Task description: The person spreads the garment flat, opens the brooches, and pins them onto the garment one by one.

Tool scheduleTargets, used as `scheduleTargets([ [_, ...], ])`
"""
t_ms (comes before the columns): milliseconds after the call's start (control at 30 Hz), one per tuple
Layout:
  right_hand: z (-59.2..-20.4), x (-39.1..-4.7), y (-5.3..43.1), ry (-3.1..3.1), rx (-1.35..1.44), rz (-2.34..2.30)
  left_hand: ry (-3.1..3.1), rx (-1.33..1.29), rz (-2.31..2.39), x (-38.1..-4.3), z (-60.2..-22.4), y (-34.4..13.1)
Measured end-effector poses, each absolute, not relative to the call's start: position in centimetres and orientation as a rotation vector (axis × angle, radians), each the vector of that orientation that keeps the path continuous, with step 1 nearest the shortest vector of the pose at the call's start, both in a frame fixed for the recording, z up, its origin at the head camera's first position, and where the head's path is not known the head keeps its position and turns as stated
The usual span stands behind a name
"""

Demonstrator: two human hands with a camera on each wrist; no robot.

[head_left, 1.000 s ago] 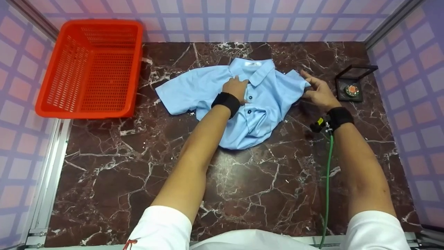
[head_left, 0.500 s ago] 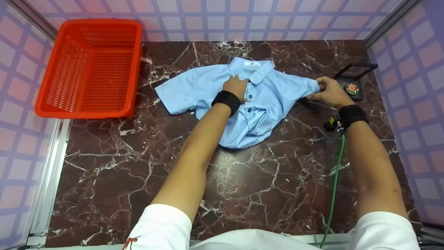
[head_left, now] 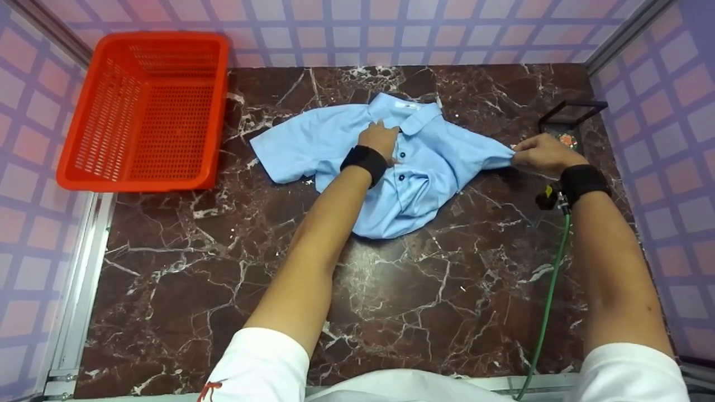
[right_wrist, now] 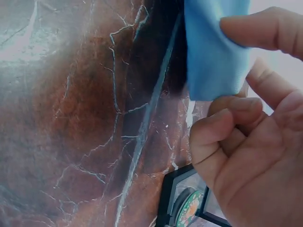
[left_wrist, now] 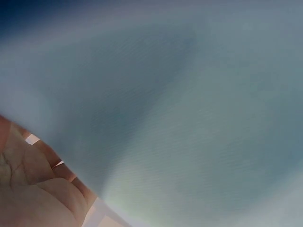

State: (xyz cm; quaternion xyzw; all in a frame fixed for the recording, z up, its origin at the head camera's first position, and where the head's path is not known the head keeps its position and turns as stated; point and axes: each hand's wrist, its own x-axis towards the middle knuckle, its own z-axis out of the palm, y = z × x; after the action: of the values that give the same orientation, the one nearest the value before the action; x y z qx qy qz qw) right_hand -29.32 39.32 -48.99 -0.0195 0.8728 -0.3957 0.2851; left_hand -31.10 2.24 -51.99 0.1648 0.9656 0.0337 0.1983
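Observation:
A light blue short-sleeved shirt (head_left: 335,134) with dark buttons lies front up, its collar toward the back wall and its lower part bunched. On its chest, next to the button placket, rests my left hand (head_left: 379,139). Pale cloth fills most of the left wrist view, and the palm (left_wrist: 40,189) shows at the lower left with the fingertips hidden. My right hand (head_left: 542,153) pinches the cuff of the sleeve on the right. In the right wrist view, thumb and index finger hold the blue sleeve (right_wrist: 215,52) while the other fingers curl below it.
A red perforated basket (head_left: 218,111) stands at the back left. Behind my right hand is a small dark open case (head_left: 581,116) with a round patterned piece (head_left: 568,139). A green cable (head_left: 550,301) trails from the right wrist. Patterned walls bound the marble-look table (head_left: 223,296).
My right hand has moved right and slightly toward the front, drawing the sleeve out from folded to extended. Its fingers have closed on the cuff. The left hand stays put.

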Motion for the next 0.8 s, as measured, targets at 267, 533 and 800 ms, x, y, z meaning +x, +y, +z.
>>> scheduleTargets([
  [267,-48.7,-29.2,40.6,1.849,0.012,-1.616,2.693,0.46,0.105,-31.1,-51.8,2.2],
  [533,-47.9,-28.9,40.4,1.923,0.099,-1.441,2.7,0.44,0.138,-31.3,-52.1,2.1],
  [800,-48.4,-29.0,40.9,2.19,-0.054,-1.186,2.702,0.445,0.157,-31.1,-51.9,2.2],
])
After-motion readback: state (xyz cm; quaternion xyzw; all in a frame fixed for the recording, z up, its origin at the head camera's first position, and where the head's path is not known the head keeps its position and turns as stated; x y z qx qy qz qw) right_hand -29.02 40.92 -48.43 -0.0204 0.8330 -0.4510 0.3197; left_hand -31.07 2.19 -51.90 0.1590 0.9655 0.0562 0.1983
